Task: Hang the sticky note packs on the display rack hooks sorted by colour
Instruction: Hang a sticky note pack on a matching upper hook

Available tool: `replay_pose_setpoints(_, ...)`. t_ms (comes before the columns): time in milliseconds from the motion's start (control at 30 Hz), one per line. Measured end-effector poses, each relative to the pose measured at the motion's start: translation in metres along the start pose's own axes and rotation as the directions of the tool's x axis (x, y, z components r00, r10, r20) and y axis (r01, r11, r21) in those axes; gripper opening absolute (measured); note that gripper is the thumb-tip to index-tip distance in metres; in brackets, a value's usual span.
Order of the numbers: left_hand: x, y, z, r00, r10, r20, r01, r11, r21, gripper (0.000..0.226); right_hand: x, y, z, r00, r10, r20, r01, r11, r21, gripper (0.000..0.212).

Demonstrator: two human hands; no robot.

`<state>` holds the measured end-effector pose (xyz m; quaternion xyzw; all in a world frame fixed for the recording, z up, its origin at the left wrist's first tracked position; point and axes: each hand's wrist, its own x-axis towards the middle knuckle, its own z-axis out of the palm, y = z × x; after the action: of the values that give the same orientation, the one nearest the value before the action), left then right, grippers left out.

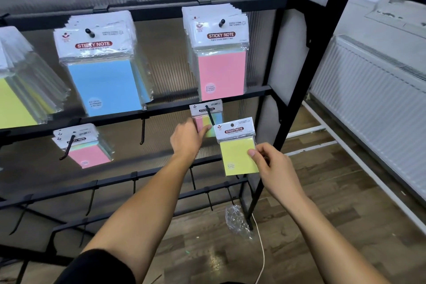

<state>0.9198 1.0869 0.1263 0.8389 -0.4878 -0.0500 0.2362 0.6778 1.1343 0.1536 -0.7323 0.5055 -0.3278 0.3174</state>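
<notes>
One small yellow pack pinched in my right hand; my left hand steadies the multicolour pack just above; I should line its hole squarely with a free hook.

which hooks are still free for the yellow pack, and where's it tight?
Free: the bare hook on the second rail, between the small pink stack and the multicolour pack, plus the bare hooks on the lower rails. Crowded: the top rail, with full blue and pink stacks. The left hand covers the multicolour pack; the right hand holds the yellow pack.
</notes>
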Motion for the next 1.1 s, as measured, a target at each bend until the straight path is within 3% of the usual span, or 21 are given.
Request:
replay_pose_setpoints(233,-0.017,-0.002,0.000,0.997,0.074,-0.003,-0.073,0.991,-0.114,0.024,-0.005,0.002,-0.002,1.000,0.014,0.007,-0.015,0.999,0.050,0.025)
replay_pose_setpoints(700,-0.103,-0.023,-0.055,0.937,0.350,0.024,-0.337,0.916,-0.218,0.031,-0.030,-0.004,-0.011,0.999,-0.035,0.003,0.035,0.995,0.095,0.022)
replay_pose_setpoints(900,-0.121,-0.044,-0.073,0.928,0.373,0.018,-0.353,0.892,-0.284,0.033,-0.038,-0.009,-0.010,0.997,-0.081,0.017,0.079,0.990,0.116,0.022)
replay_pose_setpoints(1100,-0.140,-0.084,-0.102,0.966,0.253,-0.055,-0.257,0.917,-0.306,0.027,-0.035,-0.029,0.021,0.985,-0.149,0.092,0.131,0.974,0.183,0.023)
